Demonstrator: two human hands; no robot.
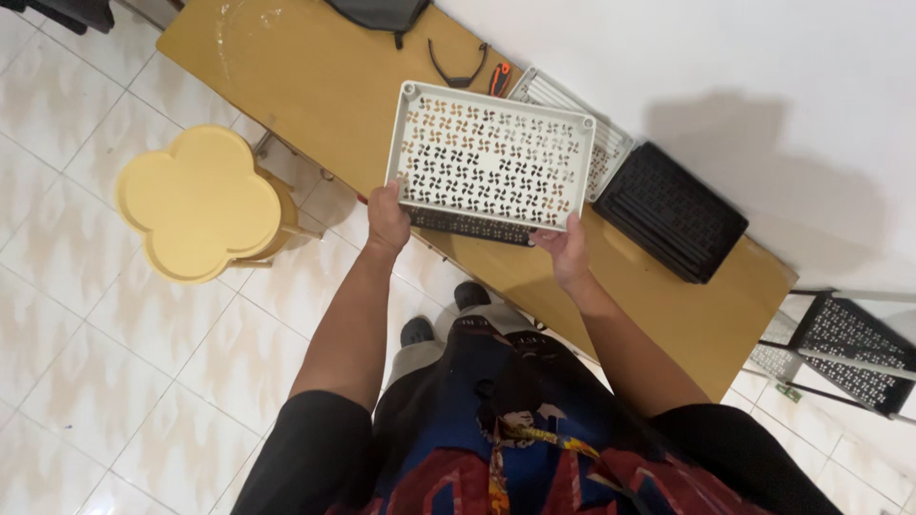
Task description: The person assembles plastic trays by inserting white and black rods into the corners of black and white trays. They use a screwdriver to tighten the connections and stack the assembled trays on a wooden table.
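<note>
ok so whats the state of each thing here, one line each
white perforated tray: held flat above the table, underside up
left hand: gripping the tray's near edge
right hand: gripping the tray's near edge
black perforated tray: lying on the wooden table, mostly hidden under the white one
black trays: stacked on the table
yellow stool: standing upright, nothing on it

Domestic room, likely a home. Glossy cream floor tiles beneath a wooden table; yellow plastic stool beside the table; white wall behind it.
</note>
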